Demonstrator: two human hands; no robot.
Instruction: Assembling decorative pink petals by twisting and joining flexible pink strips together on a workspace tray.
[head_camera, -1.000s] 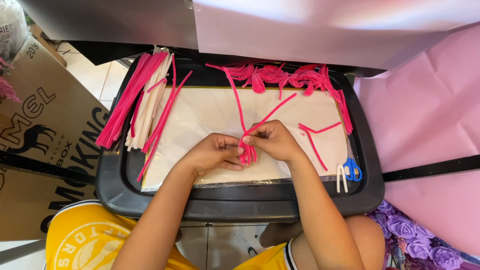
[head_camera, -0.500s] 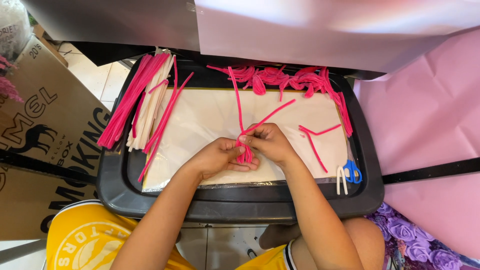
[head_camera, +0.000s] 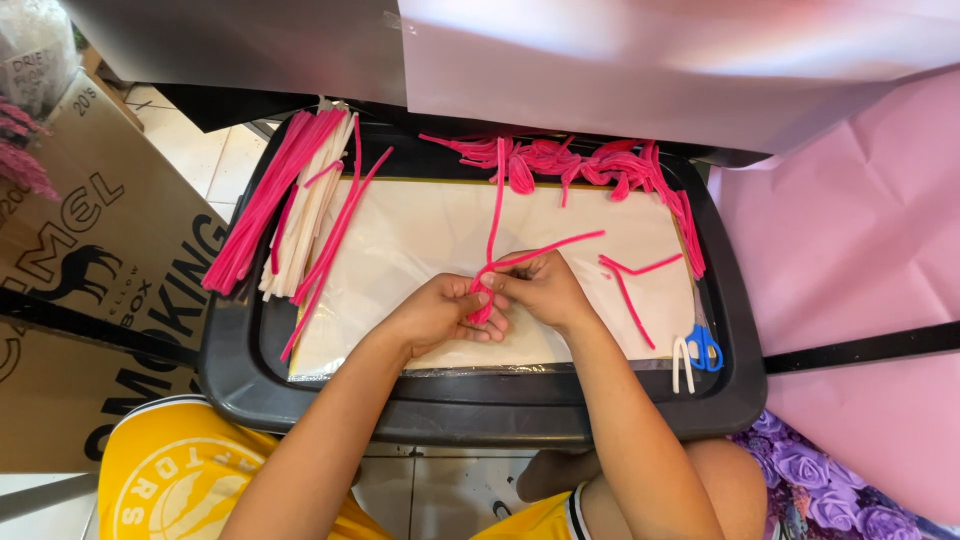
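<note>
Cardboard box (head_camera: 90, 290) stands at the far left of my view, its side just beside the left rim of the dark plastic tray (head_camera: 480, 410).

1. Left zone. I see a bundle of straight pink pipe cleaners (head_camera: 265, 205) lying diagonally over the tray's left rim, with a bundle of white pipe cleaners (head_camera: 312, 215) against it. Loose pink lengths run down from them onto the white sheet (head_camera: 420, 230) that lines the tray floor. The sheet between these bundles and the hands is bare.

2. Centre zone. My left hand (head_camera: 440, 315) and my right hand (head_camera: 545, 290) meet over the near middle of the sheet. Each grip is clenched on the same pink pipe cleaner piece (head_camera: 495, 270), fingertips touching. Two free ends rise from the pinch: one runs straight up toward the far rim, the other slants up and right. Both forearms cross the tray's near rim.

3. Far edge. I see a tangled pile of pink pipe cleaners (head_camera: 570, 160) along the back rim, trailing down the right side of the sheet.

4. Right zone. A bent pink pipe cleaner (head_camera: 630, 285) lies on the sheet just right of my right hand, apart from it. Blue-handled scissors (head_camera: 695, 350) lie at the sheet's near right corner, close to the right rim.

5. Beyond the tray. Pink paper (head_camera: 850, 280) covers the surface to the right, and purple fabric roses (head_camera: 810, 470) sit at the lower right.
</note>
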